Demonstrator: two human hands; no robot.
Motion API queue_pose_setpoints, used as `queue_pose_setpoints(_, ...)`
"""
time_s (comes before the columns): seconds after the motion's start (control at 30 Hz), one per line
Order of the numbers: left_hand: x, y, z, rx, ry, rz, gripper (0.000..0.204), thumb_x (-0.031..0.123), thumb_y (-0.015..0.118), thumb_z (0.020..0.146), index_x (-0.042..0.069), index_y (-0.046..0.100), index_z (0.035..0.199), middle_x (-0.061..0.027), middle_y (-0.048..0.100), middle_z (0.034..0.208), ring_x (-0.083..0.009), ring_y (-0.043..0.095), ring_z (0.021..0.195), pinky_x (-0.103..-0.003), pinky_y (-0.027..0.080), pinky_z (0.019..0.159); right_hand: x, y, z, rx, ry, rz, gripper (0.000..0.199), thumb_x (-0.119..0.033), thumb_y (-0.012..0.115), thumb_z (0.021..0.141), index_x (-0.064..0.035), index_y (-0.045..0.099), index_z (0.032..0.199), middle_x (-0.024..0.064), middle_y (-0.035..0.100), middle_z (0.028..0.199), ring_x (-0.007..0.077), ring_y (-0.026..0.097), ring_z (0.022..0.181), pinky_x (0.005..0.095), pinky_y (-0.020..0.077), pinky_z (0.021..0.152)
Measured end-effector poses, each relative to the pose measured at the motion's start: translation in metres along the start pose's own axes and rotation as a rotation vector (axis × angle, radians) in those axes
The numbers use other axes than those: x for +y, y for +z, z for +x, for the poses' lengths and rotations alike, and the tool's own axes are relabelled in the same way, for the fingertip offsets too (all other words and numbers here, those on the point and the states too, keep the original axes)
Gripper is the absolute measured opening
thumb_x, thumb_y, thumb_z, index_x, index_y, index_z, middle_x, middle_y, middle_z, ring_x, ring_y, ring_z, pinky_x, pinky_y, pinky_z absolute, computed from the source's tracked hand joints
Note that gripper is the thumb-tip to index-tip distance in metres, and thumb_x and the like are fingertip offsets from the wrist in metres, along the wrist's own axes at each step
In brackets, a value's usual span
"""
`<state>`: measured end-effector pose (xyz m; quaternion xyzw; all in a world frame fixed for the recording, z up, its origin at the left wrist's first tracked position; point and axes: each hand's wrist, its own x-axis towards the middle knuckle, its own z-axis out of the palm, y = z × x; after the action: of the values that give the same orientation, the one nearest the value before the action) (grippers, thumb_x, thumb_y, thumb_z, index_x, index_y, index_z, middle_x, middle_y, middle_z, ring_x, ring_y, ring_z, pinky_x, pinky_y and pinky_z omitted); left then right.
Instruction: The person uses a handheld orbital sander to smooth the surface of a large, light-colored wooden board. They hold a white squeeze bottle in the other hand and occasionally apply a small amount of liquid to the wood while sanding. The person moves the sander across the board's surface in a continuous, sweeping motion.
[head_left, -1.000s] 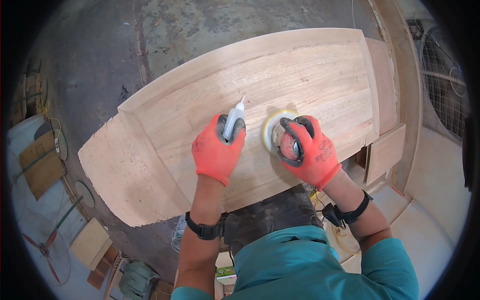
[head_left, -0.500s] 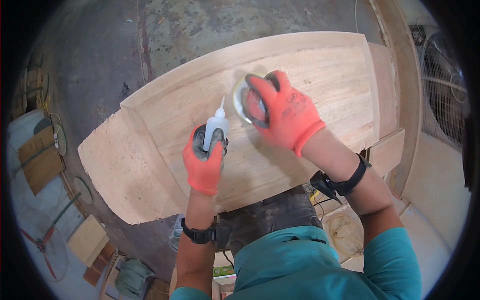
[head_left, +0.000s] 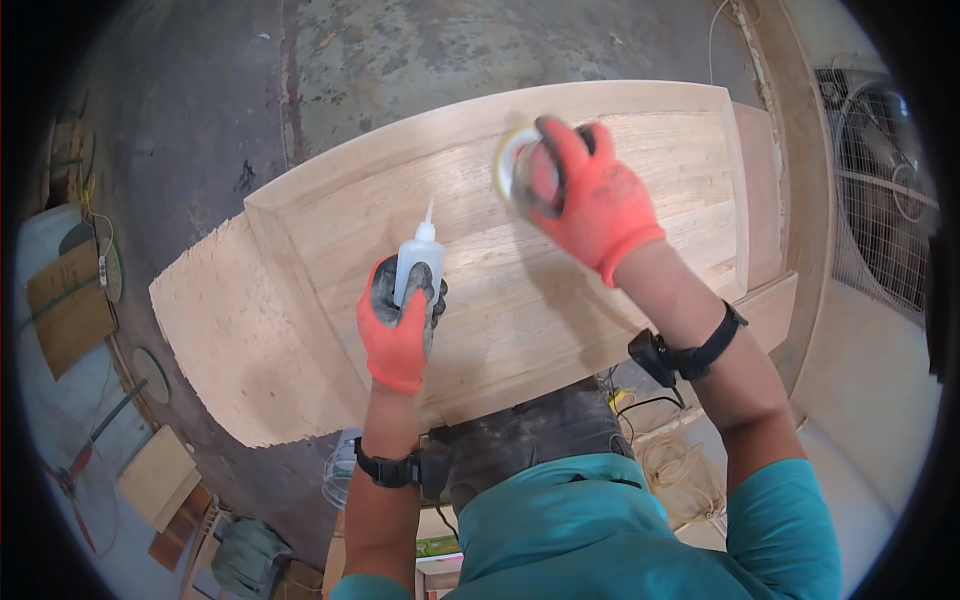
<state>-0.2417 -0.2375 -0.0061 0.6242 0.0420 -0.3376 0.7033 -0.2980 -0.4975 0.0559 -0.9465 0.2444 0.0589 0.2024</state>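
Observation:
My left hand, in a red glove with dark palm and fingers, is closed round a white squeeze glue bottle. The bottle stands nearly upright, its thin nozzle pointing up and away from me. My right hand, gloved alike, grips a round clear container with a pale yellowish rim, tilted on its side; motion blurs it, and its contents cannot be made out. Both hands hover over a large pale wooden panel with raised border strips, a curved far edge and a rough-cut left end.
A caged fan stands at the right by a wooden frame edge. On the left lie cardboard, a wooden board and another fan with red blades. Coiled cord lies below the panel, near my right side.
My right hand with the container has shifted right, away from the bottle. My left hand has moved slightly left and still holds the bottle. The panel sits a little lower in view.

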Motion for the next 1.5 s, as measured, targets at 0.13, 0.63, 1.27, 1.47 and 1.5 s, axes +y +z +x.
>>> queue_pose_setpoints(0.13,0.006,0.004,-0.001,-0.012,-0.018,-0.044,0.032,-0.002,0.06,0.093,-0.003,0.06,0.125,-0.0097,0.068,0.103,-0.0142,0.067,0.082,-0.028,0.054,0.071,-0.012,0.006,-0.013,-0.084,-0.085,-0.01,0.081,-0.026,0.083,0.081,-0.0205,0.043,0.152,0.0245,0.05,0.137,0.048,0.068,0.104,0.0524,0.0585,0.089)
queue_pose_setpoints(0.63,0.018,0.011,-0.004,0.054,-0.035,-0.033,0.024,0.008,0.064,0.099,-0.001,0.061,0.122,-0.007,0.067,0.085,-0.009,0.059,0.066,-0.024,0.044,0.056,-0.025,0.02,-0.06,-0.208,-0.258,0.042,0.075,-0.023,0.083,0.078,-0.0209,0.053,0.147,0.0233,0.05,0.138,0.0412,0.067,0.111,0.048,0.06,0.089)
queue_pose_setpoints(1.27,0.006,0.059,0.014,-0.123,0.208,0.598,0.033,0.011,0.08,0.083,0.003,0.071,0.114,-0.009,0.074,0.093,-0.0179,0.069,0.076,-0.031,0.055,0.072,0.075,-0.007,-0.073,0.032,0.019,0.088,0.072,-0.029,0.085,0.079,-0.022,0.055,0.144,0.021,0.053,0.136,0.0419,0.069,0.106,0.0491,0.0595,0.086)
queue_pose_setpoints(1.47,0.012,0.107,0.029,-0.185,0.248,1.0,0.043,0.027,0.085,0.079,0.004,0.07,0.113,-0.0171,0.074,0.098,-0.0382,0.071,0.089,-0.042,0.056,0.081,0.07,0.001,-0.109,-0.036,-0.01,0.125,0.08,-0.019,0.088,0.071,-0.02,0.057,0.145,0.0206,0.052,0.138,0.0415,0.066,0.112,0.0489,0.0586,0.085)
queue_pose_setpoints(1.5,0.011,0.111,0.031,-0.184,0.243,1.02,0.043,0.027,0.084,0.079,0.004,0.07,0.112,-0.017,0.074,0.098,-0.0377,0.071,0.089,-0.042,0.056,0.081,0.072,0.001,-0.111,-0.038,-0.006,0.124,0.081,-0.019,0.088,0.071,-0.0205,0.056,0.145,0.0207,0.052,0.138,0.0415,0.066,0.112,0.0488,0.0586,0.085)
